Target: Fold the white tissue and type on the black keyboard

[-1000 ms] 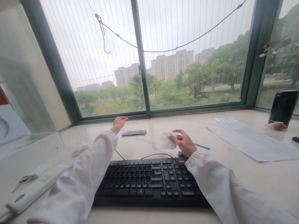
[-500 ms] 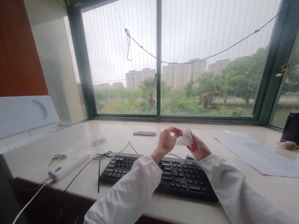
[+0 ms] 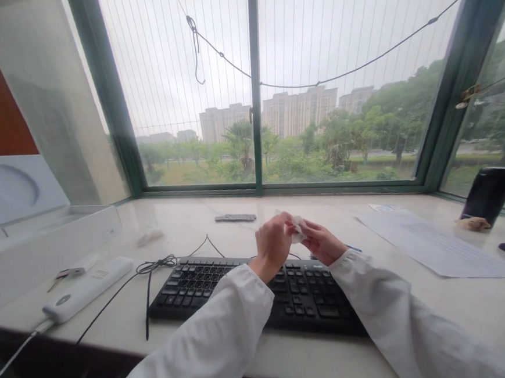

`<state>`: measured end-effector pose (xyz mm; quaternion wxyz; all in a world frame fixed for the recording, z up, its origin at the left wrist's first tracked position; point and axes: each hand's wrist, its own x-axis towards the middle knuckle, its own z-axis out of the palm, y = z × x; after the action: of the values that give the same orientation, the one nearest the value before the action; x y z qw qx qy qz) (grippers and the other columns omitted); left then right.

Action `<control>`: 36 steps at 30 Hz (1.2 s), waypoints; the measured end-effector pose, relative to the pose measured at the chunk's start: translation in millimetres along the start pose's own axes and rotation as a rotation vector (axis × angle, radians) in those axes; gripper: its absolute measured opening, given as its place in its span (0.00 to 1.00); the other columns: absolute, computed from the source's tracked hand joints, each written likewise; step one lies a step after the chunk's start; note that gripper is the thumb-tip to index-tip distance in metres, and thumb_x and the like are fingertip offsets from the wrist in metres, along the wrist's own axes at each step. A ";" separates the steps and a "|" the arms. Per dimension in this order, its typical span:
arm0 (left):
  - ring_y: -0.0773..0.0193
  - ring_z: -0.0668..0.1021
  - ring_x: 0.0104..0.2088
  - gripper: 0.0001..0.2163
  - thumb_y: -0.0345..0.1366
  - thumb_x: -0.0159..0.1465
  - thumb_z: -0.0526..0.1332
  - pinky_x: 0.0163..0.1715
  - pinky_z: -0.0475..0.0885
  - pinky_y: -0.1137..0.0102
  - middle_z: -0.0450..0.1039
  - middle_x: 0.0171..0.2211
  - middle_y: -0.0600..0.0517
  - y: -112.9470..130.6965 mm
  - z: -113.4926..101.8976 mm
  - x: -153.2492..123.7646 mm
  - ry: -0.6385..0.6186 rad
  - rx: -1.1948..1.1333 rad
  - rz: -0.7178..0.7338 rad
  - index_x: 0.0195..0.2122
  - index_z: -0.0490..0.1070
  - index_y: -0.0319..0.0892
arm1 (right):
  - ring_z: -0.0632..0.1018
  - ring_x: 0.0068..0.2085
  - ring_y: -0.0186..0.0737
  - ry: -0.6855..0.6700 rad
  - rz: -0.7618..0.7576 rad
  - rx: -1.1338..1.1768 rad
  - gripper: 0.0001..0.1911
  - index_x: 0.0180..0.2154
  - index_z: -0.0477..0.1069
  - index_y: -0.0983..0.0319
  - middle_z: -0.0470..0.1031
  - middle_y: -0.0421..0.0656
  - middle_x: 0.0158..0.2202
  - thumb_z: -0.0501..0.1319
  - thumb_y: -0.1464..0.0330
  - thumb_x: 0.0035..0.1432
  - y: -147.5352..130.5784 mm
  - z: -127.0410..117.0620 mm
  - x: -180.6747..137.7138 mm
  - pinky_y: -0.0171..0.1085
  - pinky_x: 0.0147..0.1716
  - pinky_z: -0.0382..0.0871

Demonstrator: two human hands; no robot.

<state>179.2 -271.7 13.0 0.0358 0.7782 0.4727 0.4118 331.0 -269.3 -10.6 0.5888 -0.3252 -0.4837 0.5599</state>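
Above the black keyboard (image 3: 302, 296), both my hands are raised with the fingertips brought together. My left hand (image 3: 274, 242) has its fingers pinched on the left side of a crumpled white tissue (image 3: 298, 232). The opposite side of the tissue is held by my right hand (image 3: 324, 243), its fingers closed too. Only a small bunched part of the tissue shows between the hands. Whether anything is wrapped inside it I cannot tell.
A slim grey object (image 3: 235, 217) lies beyond the keyboard. To the left are a white power bank (image 3: 89, 290), keys (image 3: 67, 273), a tangled black cable (image 3: 157, 265) and an open white box (image 3: 94, 230). On the right are paper sheets (image 3: 441, 247) and an upright black device (image 3: 490, 196).
The tissue has been squeezed from a broad, loose shape into a smaller bunch. My hands have drawn closer together, and the view has shifted a little.
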 end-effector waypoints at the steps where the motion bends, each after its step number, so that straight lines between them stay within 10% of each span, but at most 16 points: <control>1: 0.60 0.78 0.38 0.05 0.39 0.64 0.60 0.31 0.64 0.71 0.77 0.38 0.54 1.0 -1.5 -0.7 -0.010 0.000 0.006 0.40 0.72 0.51 | 0.78 0.49 0.44 0.021 0.008 0.005 0.18 0.41 0.78 0.57 0.80 0.42 0.45 0.70 0.61 0.47 1.3 -2.3 0.9 0.38 0.47 0.73; 11: 0.60 0.78 0.33 0.12 0.50 0.67 0.55 0.29 0.65 0.69 0.74 0.40 0.53 -0.7 -9.0 -3.8 -0.053 0.109 0.131 0.44 0.68 0.49 | 0.80 0.41 0.41 0.095 0.063 0.010 0.21 0.39 0.80 0.56 0.81 0.41 0.42 0.74 0.62 0.39 4.9 -13.5 5.6 0.33 0.36 0.75; 26: 0.59 0.79 0.37 0.12 0.47 0.68 0.54 0.33 0.68 0.68 0.72 0.42 0.50 -1.6 -10.6 -4.7 -0.199 0.246 0.209 0.47 0.65 0.47 | 0.78 0.36 0.42 -0.175 0.078 -0.202 0.28 0.38 0.78 0.62 0.80 0.45 0.35 0.74 0.53 0.36 10.7 -8.9 2.0 0.38 0.37 0.69; 36: 0.62 0.79 0.33 0.10 0.44 0.67 0.57 0.31 0.69 0.70 0.71 0.43 0.53 4.5 -16.0 -5.2 -0.193 0.286 0.296 0.47 0.66 0.48 | 0.76 0.31 0.35 0.050 -0.016 -0.163 0.20 0.31 0.79 0.60 0.79 0.39 0.29 0.74 0.54 0.38 12.8 -24.2 8.7 0.34 0.35 0.68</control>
<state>170.5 -283.5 22.4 -0.0906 0.8720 0.4014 0.2651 348.4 -254.9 -28.4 0.5769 -0.3820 -0.5155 0.5055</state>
